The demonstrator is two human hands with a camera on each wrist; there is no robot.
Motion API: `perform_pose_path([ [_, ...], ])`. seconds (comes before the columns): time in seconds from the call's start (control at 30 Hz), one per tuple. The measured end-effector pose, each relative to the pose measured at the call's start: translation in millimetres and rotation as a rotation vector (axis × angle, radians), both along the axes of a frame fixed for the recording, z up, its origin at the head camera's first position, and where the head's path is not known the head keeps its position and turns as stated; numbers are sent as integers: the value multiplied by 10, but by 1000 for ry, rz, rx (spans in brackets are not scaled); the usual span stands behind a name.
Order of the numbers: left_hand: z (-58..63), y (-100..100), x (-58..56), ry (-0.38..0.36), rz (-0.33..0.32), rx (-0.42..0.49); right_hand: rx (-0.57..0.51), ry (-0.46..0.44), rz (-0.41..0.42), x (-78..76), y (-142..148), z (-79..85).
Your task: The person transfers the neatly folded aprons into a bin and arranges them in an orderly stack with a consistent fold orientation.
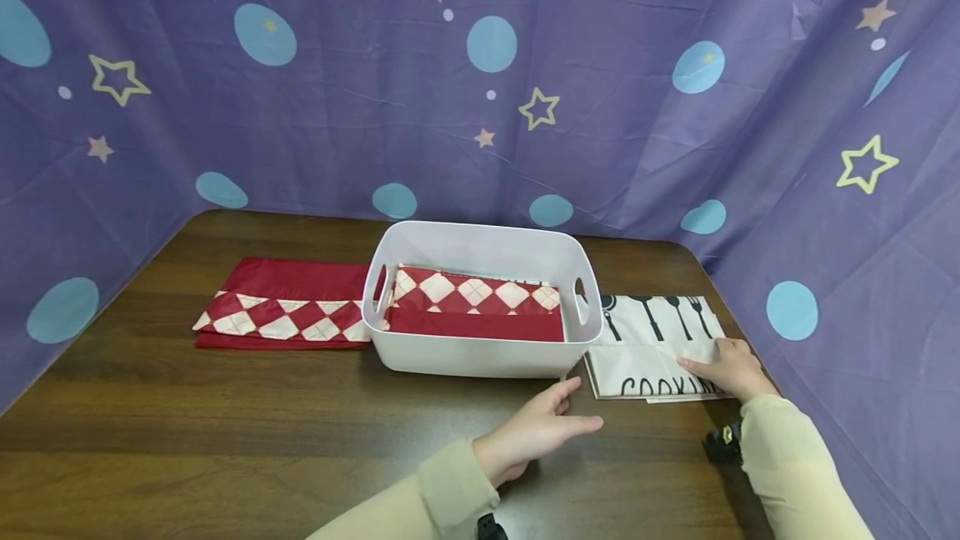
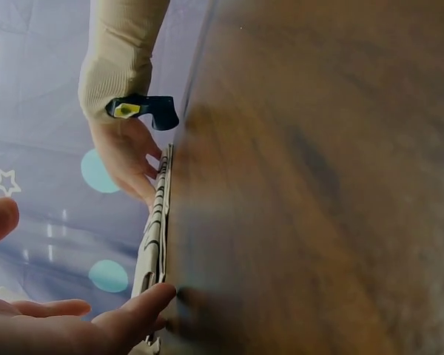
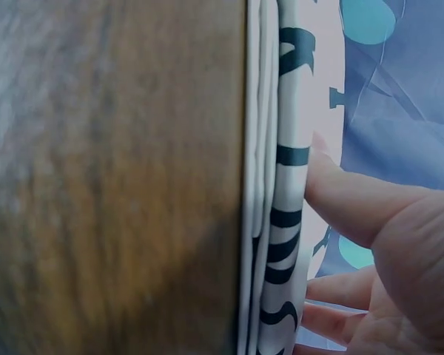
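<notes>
My right hand (image 1: 731, 369) is on the folded white towel (image 1: 626, 358), which lies on the counter (image 1: 225, 440) by the right end of the white bin (image 1: 465, 359). Thumb's on top, fingers near the right edge, but I can't tell if they're pinching it. My left hand (image 1: 528, 432) is open and holding nothing, in front of the bin. Looks like the pick-up step to me. Next move, imo: left fingers to the towel's left edge, lift both sides evenly so the folds survive.
</notes>
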State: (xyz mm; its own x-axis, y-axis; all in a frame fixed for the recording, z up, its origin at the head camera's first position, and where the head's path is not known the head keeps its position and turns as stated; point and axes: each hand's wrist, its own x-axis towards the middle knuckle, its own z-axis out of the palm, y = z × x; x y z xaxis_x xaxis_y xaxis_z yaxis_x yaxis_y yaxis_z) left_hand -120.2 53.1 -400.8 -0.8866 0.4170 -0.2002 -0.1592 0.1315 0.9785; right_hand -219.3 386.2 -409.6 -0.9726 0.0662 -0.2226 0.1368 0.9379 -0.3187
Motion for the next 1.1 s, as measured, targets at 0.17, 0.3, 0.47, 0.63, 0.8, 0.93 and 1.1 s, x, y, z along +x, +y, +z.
perform_pose_path([
  [0.17, 6, 33, -6, -4, 5, 4, 29, -8, 25, 30, -4, 33],
  [0.3, 5, 59, -6, -1, -12, -6, 41, -17, 35, 57, -15, 59],
  [0.47, 16, 90, -15, -6, -21, -10, 37, -31, 34, 93, -29, 73],
  [0.63, 19, 125, -28, 4, -32, 11, 38, -33, 39, 120, -26, 76],
  [0.8, 11, 158, -51, 0, -38, 11, 49, -40, 51, 147, -9, 81],
  [0.93, 4, 164, -82, -13, -37, 20, 60, -42, 63, 173, -1, 77],
  [1.1, -23, 147, -120, -61, -43, 68, 76, -44, 68, 201, -12, 91],
])
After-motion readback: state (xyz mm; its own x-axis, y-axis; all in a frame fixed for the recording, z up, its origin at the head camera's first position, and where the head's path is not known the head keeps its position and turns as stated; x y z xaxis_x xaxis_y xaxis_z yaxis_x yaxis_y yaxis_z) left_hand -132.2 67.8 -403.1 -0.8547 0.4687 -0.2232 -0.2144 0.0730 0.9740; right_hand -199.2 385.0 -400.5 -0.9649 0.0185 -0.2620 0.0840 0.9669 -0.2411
